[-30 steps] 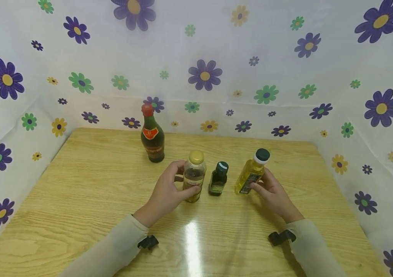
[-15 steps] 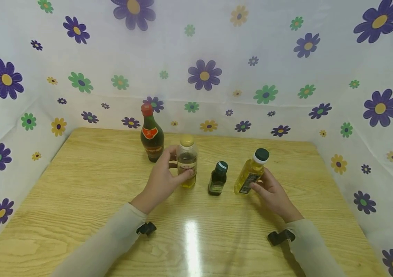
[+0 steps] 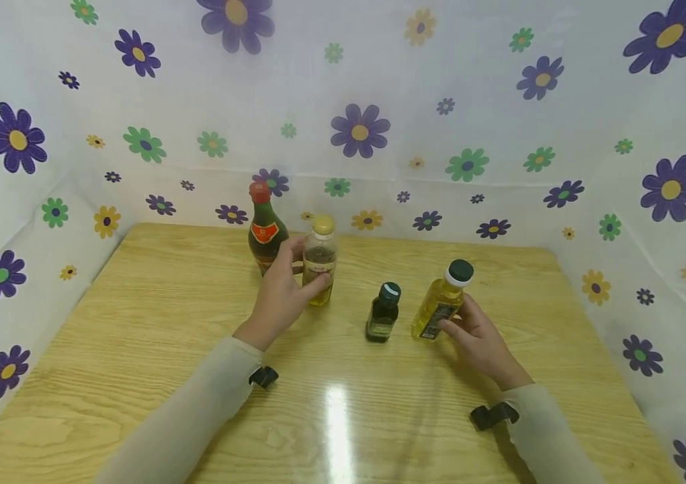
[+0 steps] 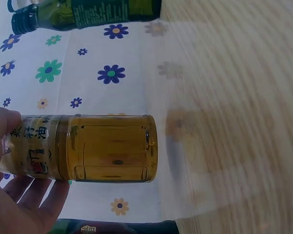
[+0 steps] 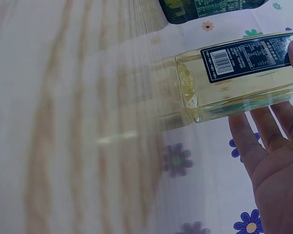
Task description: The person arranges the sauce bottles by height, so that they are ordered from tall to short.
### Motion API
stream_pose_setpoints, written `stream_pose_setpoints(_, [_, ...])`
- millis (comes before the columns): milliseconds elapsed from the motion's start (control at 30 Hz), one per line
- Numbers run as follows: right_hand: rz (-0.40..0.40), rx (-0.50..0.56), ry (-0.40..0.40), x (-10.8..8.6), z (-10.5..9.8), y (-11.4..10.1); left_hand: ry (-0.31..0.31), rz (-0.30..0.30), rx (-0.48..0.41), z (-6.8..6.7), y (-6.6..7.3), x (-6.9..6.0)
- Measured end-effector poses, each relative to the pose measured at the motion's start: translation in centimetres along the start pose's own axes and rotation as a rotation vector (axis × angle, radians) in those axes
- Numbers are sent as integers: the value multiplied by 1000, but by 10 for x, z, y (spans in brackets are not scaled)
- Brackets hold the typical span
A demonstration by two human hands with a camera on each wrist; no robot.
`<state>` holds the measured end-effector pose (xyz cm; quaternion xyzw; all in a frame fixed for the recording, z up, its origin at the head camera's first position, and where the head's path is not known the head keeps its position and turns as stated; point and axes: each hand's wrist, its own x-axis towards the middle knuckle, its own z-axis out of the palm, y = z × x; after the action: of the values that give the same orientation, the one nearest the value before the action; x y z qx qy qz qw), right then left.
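My left hand (image 3: 280,292) grips a clear oil bottle (image 3: 319,265) with a gold cap, thumb across its front label and fingers behind. In the left wrist view this oil bottle (image 4: 110,148) holds amber liquid; whether its base touches the table, I cannot tell. Just left of it stands a dark green bottle (image 3: 265,235) with a red cap, partly hidden by that hand. On the right, my right hand (image 3: 482,343) holds a yellow oil bottle (image 3: 436,309) with a dark green cap, its thumb by the black label. A small dark bottle (image 3: 382,318) stands upright between the two oil bottles.
The wooden table (image 3: 294,430) reaches back to a white curtain (image 3: 343,81) printed with flowers, which also encloses both sides. A bright light reflection lies on the front middle of the tabletop. Black straps (image 3: 264,378) circle the sleeve cuffs.
My left hand has carried the gold-capped oil bottle back and to the left, next to the red-capped bottle. The right hand and the yellow oil bottle have stayed in place.
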<state>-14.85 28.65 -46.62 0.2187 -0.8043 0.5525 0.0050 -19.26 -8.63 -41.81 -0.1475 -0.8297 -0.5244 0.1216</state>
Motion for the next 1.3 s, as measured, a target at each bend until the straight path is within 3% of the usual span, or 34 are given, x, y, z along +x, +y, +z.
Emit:
stream_pose_setpoints(100, [2, -18, 3, 0, 0, -1, 18, 1, 38, 2, -2, 4])
stream_pose_setpoints(300, [11, -16, 11, 0, 1, -1, 65, -14, 29, 5, -7, 15])
stream_pose_setpoints(600, [19, 14, -3, 1, 1, -2, 69, -24, 55, 11, -12, 25])
stream_pose_setpoints(767, [17, 8, -2, 0, 0, -1, 59, -28, 91, 13, -15, 28])
stream_pose_setpoints(1100, [41, 3, -1, 0, -1, -2, 77, -41, 37, 19, -20, 30])
stream_pose_setpoints(1300, [41, 4, -4, -1, -1, -1, 101, -40, 52, 23, -22, 31])
